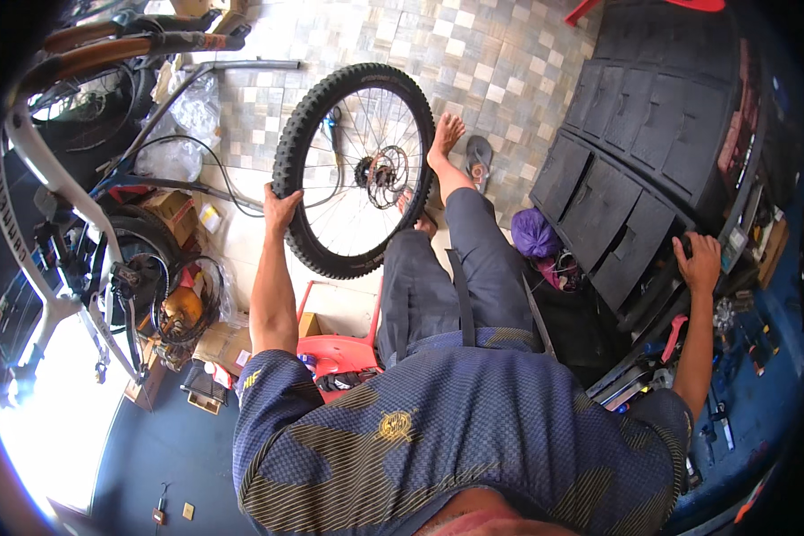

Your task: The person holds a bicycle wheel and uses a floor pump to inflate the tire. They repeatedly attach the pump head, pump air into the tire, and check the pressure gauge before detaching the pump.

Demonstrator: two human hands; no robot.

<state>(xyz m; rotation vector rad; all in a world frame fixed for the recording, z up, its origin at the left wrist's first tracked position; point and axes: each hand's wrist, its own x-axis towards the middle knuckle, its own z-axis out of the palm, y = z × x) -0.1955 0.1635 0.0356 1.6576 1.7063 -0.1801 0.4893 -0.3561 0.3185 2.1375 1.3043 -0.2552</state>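
A bicycle wheel (pixel 289 159) with a thick knobby black tyre stands tilted in front of my legs. My left hand (pixel 282 209) grips its tyre at the left side, thumb toward the spokes. A disc rotor (pixel 387 177) and a dark cassette sit at the hub. Through the spokes shows a blue-handled tool (pixel 332 120) on the floor. Far to the right, my right hand (pixel 700 264) is at the edge of a black drawer cabinet (pixel 639 237). Its fingers are curled about a small dark thing, which I cannot make out.
Bicycle frames, one white (pixel 55 170), crowd the left beside a cardboard box (pixel 171 213) and plastic wrap. A red plastic stool (pixel 341 355) is by my left leg. A purple bag (pixel 534 234) and a sandal (pixel 479 157) lie right of my legs. Tools hang at far right.
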